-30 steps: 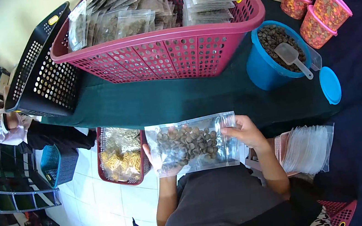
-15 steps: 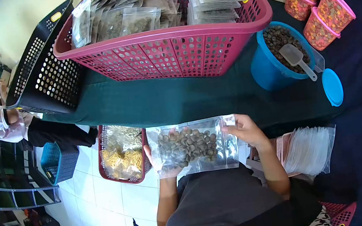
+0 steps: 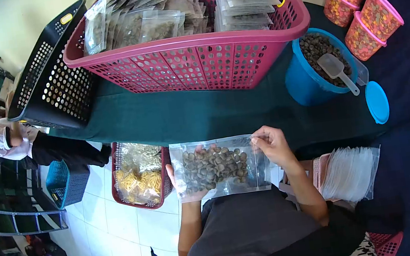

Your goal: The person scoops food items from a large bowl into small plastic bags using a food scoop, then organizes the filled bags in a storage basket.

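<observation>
A clear plastic bag (image 3: 216, 167) partly filled with dark, roundish pieces lies sideways in front of my body. My left hand (image 3: 171, 176) supports its left end from beneath, most of the fingers showing only dimly through the plastic. At the right end, the thumb and fingers of my right hand (image 3: 272, 145) pinch the upper corner near the seal strip. Beyond the bag, on the dark green cloth (image 3: 177, 116), stands a blue bucket (image 3: 305, 80) of similar dark pieces, with a clear scoop (image 3: 332, 65) resting on them.
A pink basket (image 3: 170, 67) holds many filled bags; a black basket (image 3: 64, 95) stands left. Patterned tubs (image 3: 377, 12) and a blue lid (image 3: 377, 102) are at right. Empty bags (image 3: 350, 173) lie lower right. A red basket (image 3: 153, 205) is below left. Another person (image 3: 20, 138) stands far left.
The fingers of my right hand have shifted up to the bag's upper edge. The bag has moved slightly right, and the other person's arm and head have shifted a little.
</observation>
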A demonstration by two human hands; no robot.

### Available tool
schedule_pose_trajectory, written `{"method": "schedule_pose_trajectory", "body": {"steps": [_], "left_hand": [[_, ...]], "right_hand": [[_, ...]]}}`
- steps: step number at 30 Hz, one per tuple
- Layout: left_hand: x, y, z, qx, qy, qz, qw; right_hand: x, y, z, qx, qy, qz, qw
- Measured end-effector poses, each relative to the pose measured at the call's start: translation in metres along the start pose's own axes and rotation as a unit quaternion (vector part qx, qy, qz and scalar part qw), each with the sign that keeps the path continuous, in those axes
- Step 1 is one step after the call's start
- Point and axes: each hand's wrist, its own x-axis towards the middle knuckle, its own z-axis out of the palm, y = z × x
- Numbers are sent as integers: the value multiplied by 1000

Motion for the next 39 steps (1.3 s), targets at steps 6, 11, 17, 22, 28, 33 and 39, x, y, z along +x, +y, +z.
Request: {"method": "schedule_pose_trajectory", "body": {"steps": [6,11,17,22,28,33,39], "left_hand": [[-1,1,4,-30,-5,-11,999],[-5,3,-2,-29,30,25,999],[-4,1,0,-75,0,13,997],[-11,5,9,-120,-21,-1,993],[-27,18,-3,-56,3,-13,998],[-37,18,-3,-90,-17,-14,996],[-39,22,0,-124,-32,-19,992]], "right_hand": [[1,-5,2,84,-15,71,994],[-7,-1,1,126,-68,98,985],[-9,15,10,21,-30,7,999],[-16,16,19,44,-33,23,998],[-33,6,25,118,-108,151,976],[-42,24,37,82,-76,80,990],[-54,19,46,82,-46,105,990]]}}
